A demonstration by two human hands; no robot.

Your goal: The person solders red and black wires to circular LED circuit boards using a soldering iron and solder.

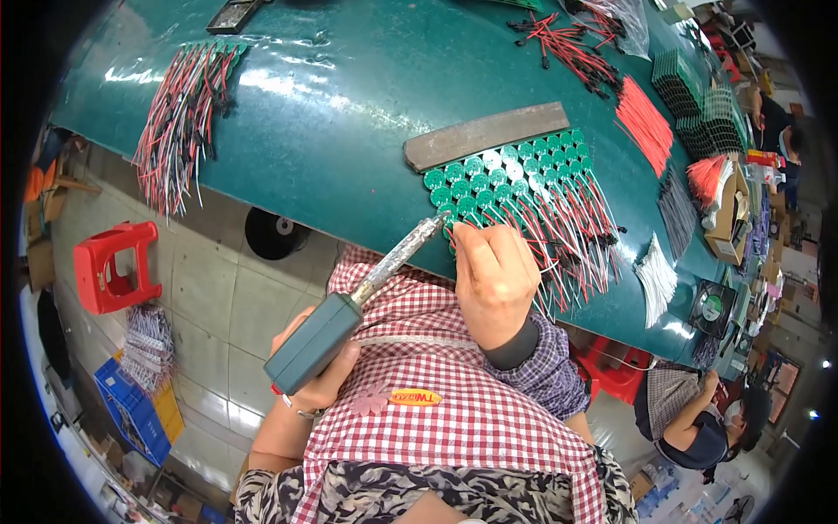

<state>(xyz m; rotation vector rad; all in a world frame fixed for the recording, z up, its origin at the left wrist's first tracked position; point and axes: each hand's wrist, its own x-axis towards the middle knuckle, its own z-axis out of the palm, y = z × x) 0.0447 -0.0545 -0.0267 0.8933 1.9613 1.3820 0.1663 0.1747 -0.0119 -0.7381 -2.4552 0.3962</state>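
My left hand [325, 380] is wrapped round the dark green handle of a soldering iron [312, 342]. The iron's metal barrel slants up to the right, and its tip meets the near left corner of a panel of round green circuit boards [478, 182]. Right beside that tip, my right hand [496, 284] has thumb and forefinger pinched together at the panel's edge. Whatever lies between those fingertips is too small to make out. Red, black and white wires [572, 249] trail from the panel's near side, partly behind my right hand. A worn flat bar [489, 134] lies along the panel's far edge.
On the green table [323, 166], a wired board strip [188, 113] hangs over the left edge. Red wires [644, 122], grey wires [676, 214], white wires [656, 279] and stacked green panels [676, 83] lie right. A red stool [118, 266] stands left; another person [698, 419] sits right.
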